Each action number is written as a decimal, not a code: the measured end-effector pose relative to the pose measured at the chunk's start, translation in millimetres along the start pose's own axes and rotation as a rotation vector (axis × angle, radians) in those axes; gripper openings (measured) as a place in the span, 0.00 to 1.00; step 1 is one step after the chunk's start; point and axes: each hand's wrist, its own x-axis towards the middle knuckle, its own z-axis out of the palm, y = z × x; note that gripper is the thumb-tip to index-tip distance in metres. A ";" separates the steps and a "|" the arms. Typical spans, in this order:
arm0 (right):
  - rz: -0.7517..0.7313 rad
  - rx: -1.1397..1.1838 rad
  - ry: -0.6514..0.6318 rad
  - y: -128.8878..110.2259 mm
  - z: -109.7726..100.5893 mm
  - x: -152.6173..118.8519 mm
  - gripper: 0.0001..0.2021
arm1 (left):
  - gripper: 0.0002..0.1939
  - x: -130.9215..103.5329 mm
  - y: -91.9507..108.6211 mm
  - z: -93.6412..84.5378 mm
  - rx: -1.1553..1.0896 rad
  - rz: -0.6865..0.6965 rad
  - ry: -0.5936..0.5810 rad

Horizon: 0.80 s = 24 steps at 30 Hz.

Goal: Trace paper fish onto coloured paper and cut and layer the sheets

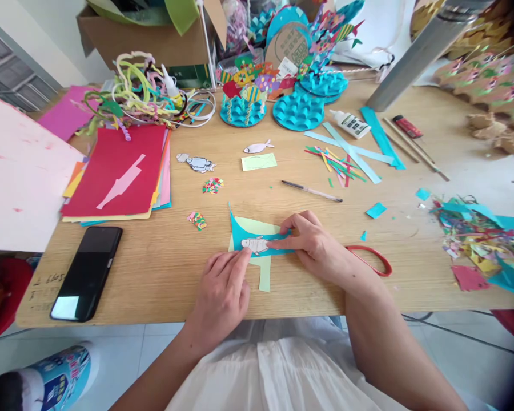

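A small white paper fish cutout (pixel 255 246) with drawn lines lies flat on a strip of blue paper (pixel 239 235). Under the blue strip are pieces of pale green paper (pixel 264 279). My left hand (pixel 226 279) has its fingers close together, with the fingertips pressing the lower edge of the fish and the strip. From the right, my right hand (pixel 314 242) pinches the blue paper, one fingertip at the fish's tail. Red-handled scissors (pixel 379 264) lie beside my right forearm, their blades hidden. Two other fish cutouts, a grey one (pixel 200 164) and a pale one (pixel 257 147), lie farther back.
A black phone (pixel 87 274) and stacked coloured paper (pixel 132 171) lie left. A pen (pixel 312 191), paper strips (pixel 342 165) and a glue bottle (pixel 350 124) are beyond my right hand. Paper scraps (pixel 475 228) heap at right. A metal post (pixel 428 54) and blue crafts (pixel 298 111) stand behind.
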 end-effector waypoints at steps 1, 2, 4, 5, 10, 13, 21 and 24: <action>-0.006 0.002 0.006 1.4 -0.6 -0.6 0.31 | 0.31 0.0 -0.1 0.1 0.004 0.000 -0.005; -0.009 0.004 0.012 2.6 -1.6 -1.2 0.31 | 0.32 -0.2 -0.2 0.3 0.008 0.000 -0.012; 0.000 0.004 0.021 4.1 -4.1 -2.5 0.31 | 0.33 -0.5 -0.3 0.3 0.019 0.004 -0.031; 0.009 0.002 0.027 4.4 -5.4 -3.2 0.31 | 0.33 -0.6 -0.3 0.2 0.027 0.005 -0.045; 0.037 -0.001 0.054 5.4 -10.6 -7.3 0.28 | 0.30 -0.1 1.3 -1.1 0.094 0.018 -0.142; 0.050 -0.004 0.055 6.9 -12.4 -9.6 0.27 | 0.28 1.7 3.4 -1.8 0.137 0.022 -0.193; 0.053 -0.015 0.072 8.5 -14.4 -10.1 0.25 | 0.24 6.4 6.3 -1.6 0.192 0.018 -0.238; 0.063 -0.007 0.082 9.2 -14.0 -11.0 0.26 | 0.25 7.1 6.3 -1.6 0.220 0.023 -0.261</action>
